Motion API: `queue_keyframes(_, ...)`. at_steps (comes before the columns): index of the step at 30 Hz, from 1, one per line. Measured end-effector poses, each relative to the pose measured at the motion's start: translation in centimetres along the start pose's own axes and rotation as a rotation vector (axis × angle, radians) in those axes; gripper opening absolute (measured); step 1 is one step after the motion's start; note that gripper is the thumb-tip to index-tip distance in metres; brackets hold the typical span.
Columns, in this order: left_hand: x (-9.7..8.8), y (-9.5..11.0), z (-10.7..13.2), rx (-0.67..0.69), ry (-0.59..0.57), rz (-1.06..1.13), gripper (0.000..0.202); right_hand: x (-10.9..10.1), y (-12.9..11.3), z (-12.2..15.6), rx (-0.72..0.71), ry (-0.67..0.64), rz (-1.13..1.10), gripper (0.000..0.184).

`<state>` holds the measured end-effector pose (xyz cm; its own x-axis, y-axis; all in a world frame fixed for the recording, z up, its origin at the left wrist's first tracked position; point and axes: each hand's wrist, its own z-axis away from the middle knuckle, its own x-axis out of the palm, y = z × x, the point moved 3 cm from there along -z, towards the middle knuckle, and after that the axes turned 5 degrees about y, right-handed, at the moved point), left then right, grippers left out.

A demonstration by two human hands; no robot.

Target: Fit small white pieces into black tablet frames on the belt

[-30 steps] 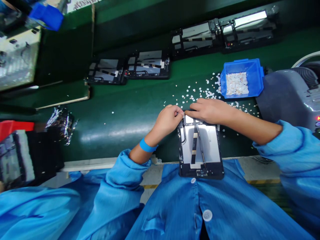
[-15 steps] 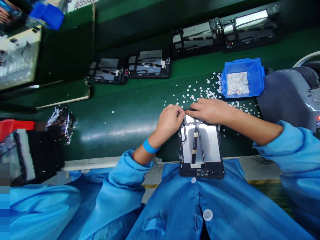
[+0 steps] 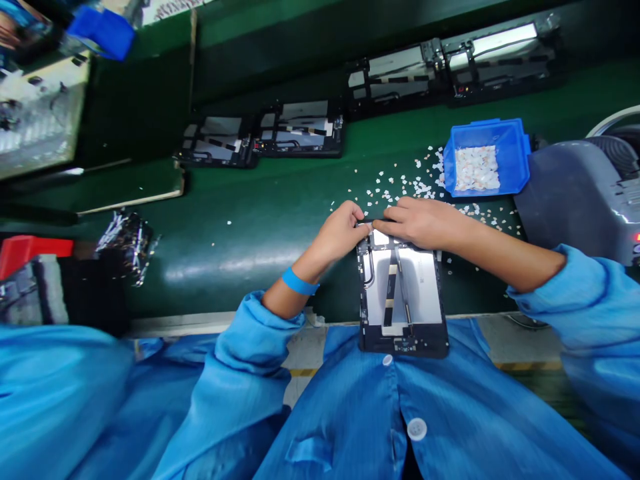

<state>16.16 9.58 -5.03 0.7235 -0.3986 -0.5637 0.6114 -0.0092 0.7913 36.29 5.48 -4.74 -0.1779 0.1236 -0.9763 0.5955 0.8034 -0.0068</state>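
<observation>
An opened tablet (image 3: 425, 287), its black frame showing silver inner plates and a dark ribbon cable, leans from the bench edge against my blue coat. At its top left corner is my left hand (image 3: 340, 233), closed, thumb pressed on the corner and fingers curled past the edge. My right hand (image 3: 423, 220) grips the tablet's top edge, with the index fingertip close to the left thumb. Anything small between those fingertips is too small to make out. A blue band circles my left wrist.
Small white pieces (image 3: 425, 189) lie scattered beyond my hands. A blue bin (image 3: 517, 167) holds many more, beside a grey machine (image 3: 565, 193). Several opened tablets (image 3: 300, 130) line the back. Crumpled shiny film (image 3: 127, 243) and a red bin (image 3: 35, 253) sit left, near another person's blue sleeve (image 3: 55, 393).
My left hand has shifted slightly; its thumb now stretches to the tablet's corner and the index finger has lifted away from it. The right hand stays almost still. The neighbouring blue sleeve has moved.
</observation>
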Motion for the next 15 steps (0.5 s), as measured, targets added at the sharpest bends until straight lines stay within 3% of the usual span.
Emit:
queue_keyframes(4, 0.1, -0.1, -1.8, -0.095, -0.144, 0.158, 0.020, 0.2, -0.1, 0.0, 0.005, 0.006, 0.014, 0.042)
queue_keyframes(9, -0.2, 0.4, -1.9, 0.004, -0.123, -0.011, 0.017, 0.4, -0.2, 0.3, 0.025, 0.011, 0.003, 0.042)
queue_keyframes(15, 0.1, 0.7, 0.6, 0.163, 0.109, -0.185, 0.021, 0.5, 0.0, -0.1, 0.026, 0.023, 0.033, 0.042)
